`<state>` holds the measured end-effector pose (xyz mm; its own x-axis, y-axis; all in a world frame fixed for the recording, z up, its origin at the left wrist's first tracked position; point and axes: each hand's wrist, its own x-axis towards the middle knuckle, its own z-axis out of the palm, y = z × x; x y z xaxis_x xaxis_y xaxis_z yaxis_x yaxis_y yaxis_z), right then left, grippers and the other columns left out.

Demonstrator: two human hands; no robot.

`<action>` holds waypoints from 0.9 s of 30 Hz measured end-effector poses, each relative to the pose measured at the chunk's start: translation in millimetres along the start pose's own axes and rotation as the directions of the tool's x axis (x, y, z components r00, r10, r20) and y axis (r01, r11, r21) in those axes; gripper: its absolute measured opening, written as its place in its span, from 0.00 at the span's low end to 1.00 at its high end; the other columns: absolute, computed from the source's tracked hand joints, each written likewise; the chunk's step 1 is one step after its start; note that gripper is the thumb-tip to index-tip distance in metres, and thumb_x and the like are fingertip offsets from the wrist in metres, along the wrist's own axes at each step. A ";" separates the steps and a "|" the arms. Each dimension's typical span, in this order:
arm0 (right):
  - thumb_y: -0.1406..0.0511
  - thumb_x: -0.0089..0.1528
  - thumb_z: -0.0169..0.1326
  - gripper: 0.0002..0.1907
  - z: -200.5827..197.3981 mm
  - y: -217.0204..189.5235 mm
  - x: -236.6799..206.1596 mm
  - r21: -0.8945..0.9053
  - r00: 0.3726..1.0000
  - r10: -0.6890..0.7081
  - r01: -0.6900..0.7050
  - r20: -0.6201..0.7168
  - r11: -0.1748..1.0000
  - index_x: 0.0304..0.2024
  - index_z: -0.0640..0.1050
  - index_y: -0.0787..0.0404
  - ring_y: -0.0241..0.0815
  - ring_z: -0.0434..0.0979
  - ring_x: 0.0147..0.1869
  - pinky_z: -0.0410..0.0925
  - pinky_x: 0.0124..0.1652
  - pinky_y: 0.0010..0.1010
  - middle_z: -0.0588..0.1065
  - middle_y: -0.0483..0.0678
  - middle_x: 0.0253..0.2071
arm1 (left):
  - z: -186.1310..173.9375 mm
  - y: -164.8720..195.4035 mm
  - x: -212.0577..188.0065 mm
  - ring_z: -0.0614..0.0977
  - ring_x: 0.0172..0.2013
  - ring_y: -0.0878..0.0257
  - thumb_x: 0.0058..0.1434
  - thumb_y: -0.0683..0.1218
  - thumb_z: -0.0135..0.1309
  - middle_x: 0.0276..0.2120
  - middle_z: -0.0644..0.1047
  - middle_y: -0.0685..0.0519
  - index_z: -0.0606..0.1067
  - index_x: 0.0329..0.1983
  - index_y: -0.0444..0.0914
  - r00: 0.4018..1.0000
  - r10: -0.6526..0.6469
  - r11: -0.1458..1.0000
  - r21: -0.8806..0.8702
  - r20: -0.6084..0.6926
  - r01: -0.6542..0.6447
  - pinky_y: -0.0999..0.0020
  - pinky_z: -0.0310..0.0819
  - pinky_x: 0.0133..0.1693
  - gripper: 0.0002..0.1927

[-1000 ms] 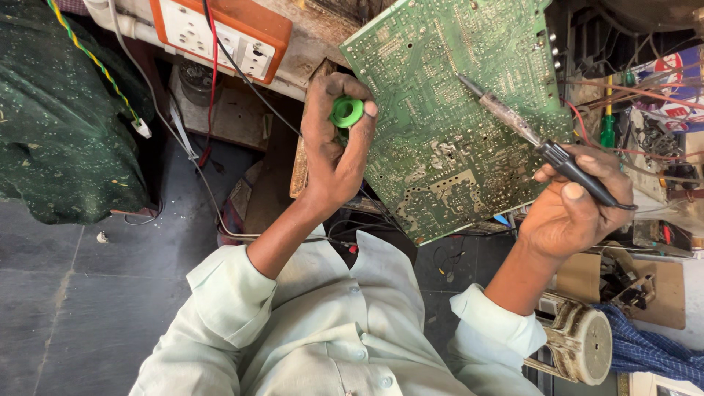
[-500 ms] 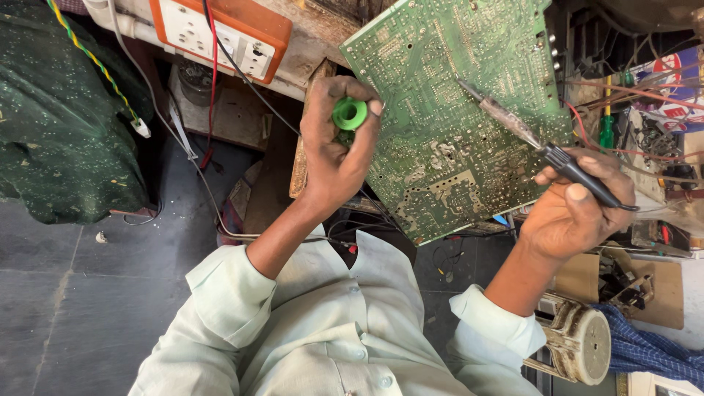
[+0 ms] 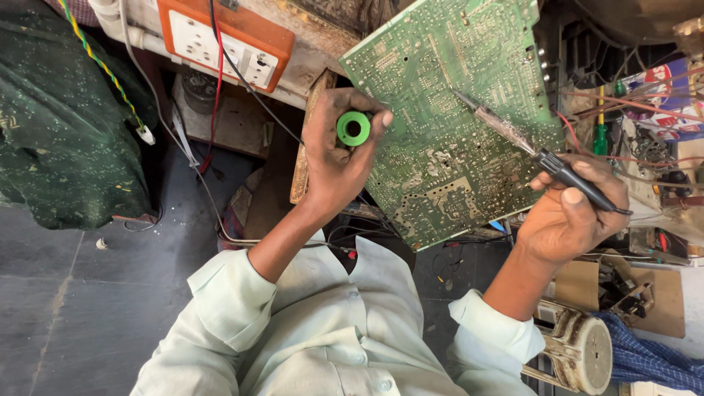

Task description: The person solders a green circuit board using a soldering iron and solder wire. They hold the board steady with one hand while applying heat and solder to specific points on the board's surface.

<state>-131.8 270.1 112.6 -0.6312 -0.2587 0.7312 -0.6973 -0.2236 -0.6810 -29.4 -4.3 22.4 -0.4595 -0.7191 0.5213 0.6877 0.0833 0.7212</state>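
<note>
A large green circuit board point(image 3: 455, 125) stands tilted in front of me, solder side up. My left hand point(image 3: 337, 158) grips a small green spool point(image 3: 353, 128) at the board's left edge. My right hand point(image 3: 576, 216) holds a soldering iron point(image 3: 543, 158) by its black handle. The iron's metal tip rests on the upper middle of the board.
An orange and white socket box point(image 3: 220, 40) with wires plugged in sits at the upper left. A dark green cloth point(image 3: 59, 117) lies at the left. Tangled wires and a green-handled screwdriver point(image 3: 601, 132) crowd the right side. A round wound coil part point(image 3: 579, 352) lies at the lower right.
Nothing much has changed: both hands keep their grips. The iron's tip stays on the board with only a slight shift.
</note>
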 end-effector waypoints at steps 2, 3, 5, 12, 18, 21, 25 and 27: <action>0.71 0.65 0.56 0.15 2.8 -2.9 -0.6 0.015 1.000 -0.009 0.009 -0.019 1.000 0.53 0.74 0.71 0.52 0.78 0.41 0.75 0.36 0.34 0.75 0.64 0.46 | -0.1 1.2 0.0 0.81 0.38 0.66 0.68 0.35 0.63 0.38 0.79 0.51 0.69 0.47 0.33 1.000 -0.001 1.000 0.016 -0.001 0.001 0.74 0.76 0.39 0.14; 0.70 0.65 0.56 0.16 5.4 -4.6 -1.1 0.024 0.999 -0.014 0.015 -0.034 1.000 0.54 0.74 0.71 0.52 0.78 0.41 0.75 0.35 0.34 0.75 0.63 0.47 | -0.1 2.4 -0.1 0.82 0.38 0.66 0.67 0.36 0.64 0.38 0.80 0.51 0.69 0.47 0.33 1.000 0.023 0.999 0.035 0.003 -0.023 0.73 0.77 0.39 0.14; 0.67 0.67 0.59 0.17 12.9 -8.9 -3.6 0.028 0.997 -0.043 0.045 -0.062 0.999 0.55 0.73 0.69 0.52 0.79 0.41 0.75 0.34 0.33 0.74 0.61 0.48 | 0.6 5.7 -0.6 0.83 0.38 0.65 0.67 0.36 0.64 0.38 0.80 0.50 0.70 0.46 0.33 0.997 0.074 0.994 0.075 0.009 -0.074 0.72 0.78 0.39 0.13; 0.59 0.69 0.56 0.20 44.0 -22.6 -6.3 0.009 0.958 -0.189 0.191 0.216 0.982 0.59 0.73 0.62 0.54 0.85 0.39 0.81 0.30 0.35 0.79 0.66 0.42 | 15.1 38.2 -16.7 0.84 0.36 0.67 0.66 0.37 0.65 0.37 0.81 0.52 0.72 0.39 0.36 0.969 0.067 0.994 -0.103 0.238 -0.043 0.73 0.78 0.37 0.10; 0.68 0.70 0.62 0.21 64.3 -25.9 -3.6 -0.188 0.895 -0.163 0.260 0.416 0.947 0.63 0.73 0.52 0.50 0.84 0.41 0.78 0.41 0.33 0.79 0.66 0.44 | 31.9 67.1 -37.0 0.77 0.33 0.71 0.68 0.38 0.63 0.32 0.77 0.54 0.71 0.40 0.35 0.932 -0.091 0.918 -0.335 0.350 0.215 0.75 0.73 0.36 0.10; 0.68 0.65 0.66 0.22 72.0 -23.7 -3.1 -0.158 0.866 -0.208 0.308 0.455 0.938 0.60 0.75 0.51 0.46 0.83 0.39 0.75 0.39 0.29 0.80 0.61 0.39 | 35.5 71.0 -39.6 0.74 0.33 0.74 0.70 0.39 0.62 0.33 0.76 0.57 0.70 0.40 0.36 0.930 -0.184 0.858 -0.409 0.319 0.310 0.76 0.69 0.35 0.11; 0.69 0.64 0.67 0.22 77.7 -22.9 -1.1 -0.151 0.879 -0.191 0.281 0.437 0.948 0.58 0.75 0.54 0.46 0.83 0.38 0.75 0.41 0.31 0.80 0.57 0.36 | 34.6 70.6 -38.0 0.71 0.34 0.76 0.71 0.40 0.62 0.34 0.72 0.59 0.69 0.41 0.36 0.913 -0.244 0.767 -0.511 0.326 0.387 0.77 0.66 0.36 0.12; 0.69 0.64 0.67 0.22 80.6 -24.1 0.1 -0.130 0.892 -0.159 0.234 0.424 0.963 0.58 0.75 0.55 0.46 0.82 0.39 0.75 0.42 0.31 0.80 0.57 0.37 | 32.7 70.1 -36.3 0.72 0.35 0.76 0.70 0.40 0.62 0.36 0.72 0.59 0.69 0.42 0.37 0.900 -0.264 0.732 -0.536 0.346 0.421 0.76 0.67 0.38 0.12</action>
<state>-87.7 199.8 126.0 -0.3079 -0.5932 0.7439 -0.8637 -0.1536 -0.4800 17.1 50.3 69.0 -0.7899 -0.4308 0.4364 0.6111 -0.6116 0.5025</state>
